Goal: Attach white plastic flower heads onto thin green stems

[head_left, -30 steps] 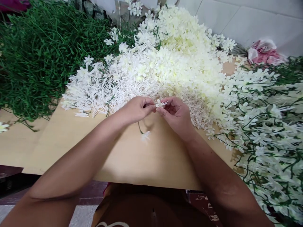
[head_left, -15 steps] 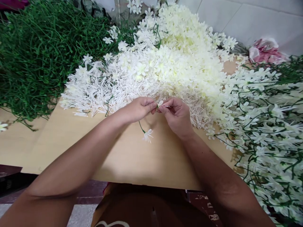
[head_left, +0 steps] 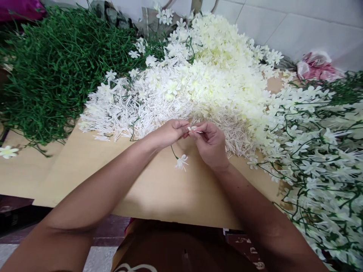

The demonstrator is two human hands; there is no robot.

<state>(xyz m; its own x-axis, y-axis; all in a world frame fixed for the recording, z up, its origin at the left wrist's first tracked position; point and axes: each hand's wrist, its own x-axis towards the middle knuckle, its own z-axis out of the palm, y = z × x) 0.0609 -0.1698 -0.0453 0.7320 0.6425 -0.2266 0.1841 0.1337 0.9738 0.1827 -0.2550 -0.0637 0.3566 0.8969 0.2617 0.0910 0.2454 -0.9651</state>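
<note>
My left hand (head_left: pixel 172 133) pinches a green stem, its fingertips meeting those of my right hand (head_left: pixel 210 142) above the board. Between the fingertips shows a small white flower (head_left: pixel 191 129), which my right hand grips from the other side. Below my left hand the stem hangs down and ends in a white flower with thin stamens (head_left: pixel 181 162). Just behind both hands lies a heap of thin white stamens (head_left: pixel 159 109). White and pale yellow blossoms (head_left: pixel 221 75) are piled beyond it.
Green stems (head_left: pixel 62 68) are heaped at the left. Finished-looking white flowers on stems (head_left: pixel 317 170) cover the right side. A loose flower (head_left: pixel 8 152) lies at the far left on the tan board (head_left: pixel 159 192). A pink and white bag (head_left: pixel 319 66) is by the wall.
The view has shifted slightly, so the heaps at the left sit a little further right. The small flower at my fingertips has tilted flatter; both hands remain together.
</note>
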